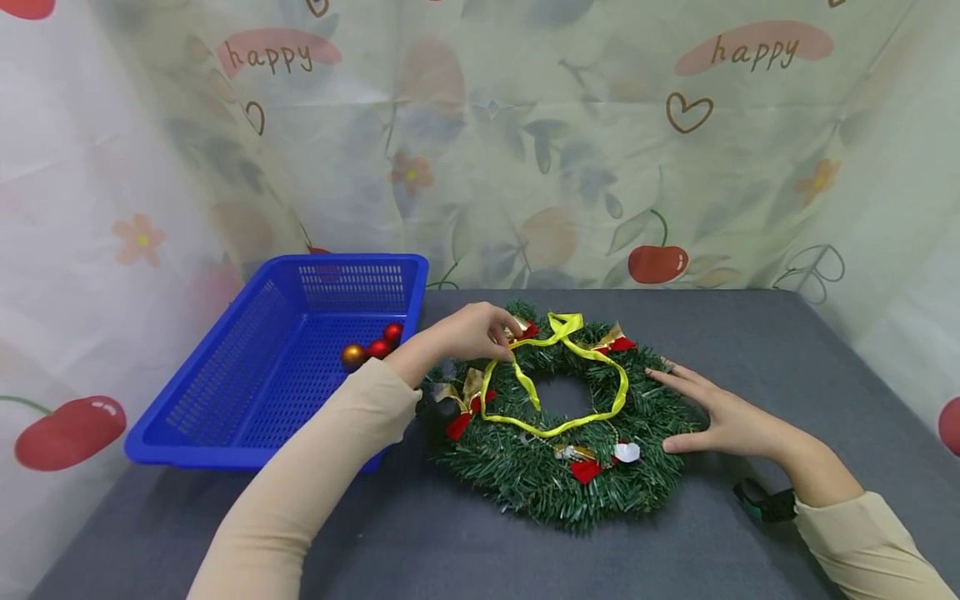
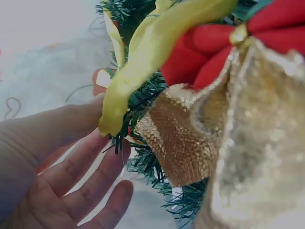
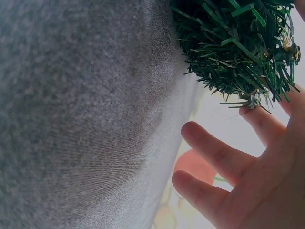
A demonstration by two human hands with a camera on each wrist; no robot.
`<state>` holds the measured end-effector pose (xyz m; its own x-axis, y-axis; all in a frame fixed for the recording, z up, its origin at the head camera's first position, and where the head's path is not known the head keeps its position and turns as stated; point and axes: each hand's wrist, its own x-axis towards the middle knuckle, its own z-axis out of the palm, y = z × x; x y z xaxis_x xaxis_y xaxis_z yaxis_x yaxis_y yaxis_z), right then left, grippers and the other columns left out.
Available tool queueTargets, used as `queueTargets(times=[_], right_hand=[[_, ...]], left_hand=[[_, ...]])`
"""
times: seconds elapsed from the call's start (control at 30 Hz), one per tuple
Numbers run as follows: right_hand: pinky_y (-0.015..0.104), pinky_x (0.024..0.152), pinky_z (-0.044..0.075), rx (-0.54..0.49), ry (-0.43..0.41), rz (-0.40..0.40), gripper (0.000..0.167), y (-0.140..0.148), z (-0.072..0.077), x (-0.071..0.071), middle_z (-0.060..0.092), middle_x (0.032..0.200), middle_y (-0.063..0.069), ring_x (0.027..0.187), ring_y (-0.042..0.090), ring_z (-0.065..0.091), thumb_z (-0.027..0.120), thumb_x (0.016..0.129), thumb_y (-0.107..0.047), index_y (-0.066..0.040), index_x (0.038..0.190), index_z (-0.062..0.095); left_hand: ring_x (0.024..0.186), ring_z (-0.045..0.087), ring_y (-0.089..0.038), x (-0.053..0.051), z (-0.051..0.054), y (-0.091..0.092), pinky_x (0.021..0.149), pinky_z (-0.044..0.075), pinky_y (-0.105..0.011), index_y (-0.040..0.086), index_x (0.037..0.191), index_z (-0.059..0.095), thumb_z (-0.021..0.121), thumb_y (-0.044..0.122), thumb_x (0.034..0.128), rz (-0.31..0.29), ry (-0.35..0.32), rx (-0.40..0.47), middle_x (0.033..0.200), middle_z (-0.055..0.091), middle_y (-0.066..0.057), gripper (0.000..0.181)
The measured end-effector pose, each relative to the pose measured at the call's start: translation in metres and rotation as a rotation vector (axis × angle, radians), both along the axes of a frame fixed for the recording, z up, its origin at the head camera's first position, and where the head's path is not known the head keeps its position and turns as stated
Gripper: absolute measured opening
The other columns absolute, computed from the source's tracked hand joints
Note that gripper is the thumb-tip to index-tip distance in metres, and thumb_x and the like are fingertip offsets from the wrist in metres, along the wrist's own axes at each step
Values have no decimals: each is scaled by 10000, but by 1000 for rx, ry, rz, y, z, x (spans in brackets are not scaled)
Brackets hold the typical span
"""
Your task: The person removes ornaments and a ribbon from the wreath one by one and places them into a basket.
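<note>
A green artificial wreath (image 1: 547, 492) lies on the table, with several red and gold bows (image 1: 471, 404) around it. Over its top a yellow ribbon (image 1: 624, 387) is laid in a loose loop, one end hanging into the centre hole. My left hand (image 1: 474, 329) is at the wreath's far left part. In the left wrist view, its thumb and index finger pinch the yellow ribbon (image 2: 143, 62) beside a glittery gold bow (image 2: 181, 138). At the wreath's right side, my right hand (image 1: 723, 421) has its fingers spread; in the right wrist view, fingertips touch the green needles (image 3: 233, 52).
A blue plastic basket (image 1: 195, 456) stands on the left, with red balls (image 1: 378, 348) and a gold ball (image 1: 353, 356) inside. A grey cloth (image 1: 720, 317) covers the table. Patterned curtain (image 1: 487, 150) closes off the back and sides.
</note>
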<state>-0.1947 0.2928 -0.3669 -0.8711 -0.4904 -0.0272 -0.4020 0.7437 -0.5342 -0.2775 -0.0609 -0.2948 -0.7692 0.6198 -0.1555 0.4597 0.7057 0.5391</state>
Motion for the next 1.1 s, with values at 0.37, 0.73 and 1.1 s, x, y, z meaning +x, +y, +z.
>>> queueTargets(times=[0.37,0.73,1.1], right_hand=[[707,907,315,-2,15,4,868,0,-1,-1,152,1522,267,1335,552,203,746,766,-369,-193,1476,279],[721,902,304,8,5,-1,881,0,1,0,139,1526,264,1334,557,196,747,762,-377,-212,1480,264],[721,903,304,12,9,1,882,1,0,-1,138,1526,266,1334,557,198,747,763,-377,-210,1481,262]], left_hand=[[1041,622,-222,-13,-9,10,853,524,-311,94,1183,633,587,107,909,75,33,17,1070,683,-95,278],[979,632,-217,-17,-15,13,775,525,-286,81,1151,663,618,117,892,128,15,-34,1086,676,-106,265],[1032,621,-228,-19,-18,14,838,507,-284,72,1091,699,633,156,887,93,29,-133,1124,675,-100,230]])
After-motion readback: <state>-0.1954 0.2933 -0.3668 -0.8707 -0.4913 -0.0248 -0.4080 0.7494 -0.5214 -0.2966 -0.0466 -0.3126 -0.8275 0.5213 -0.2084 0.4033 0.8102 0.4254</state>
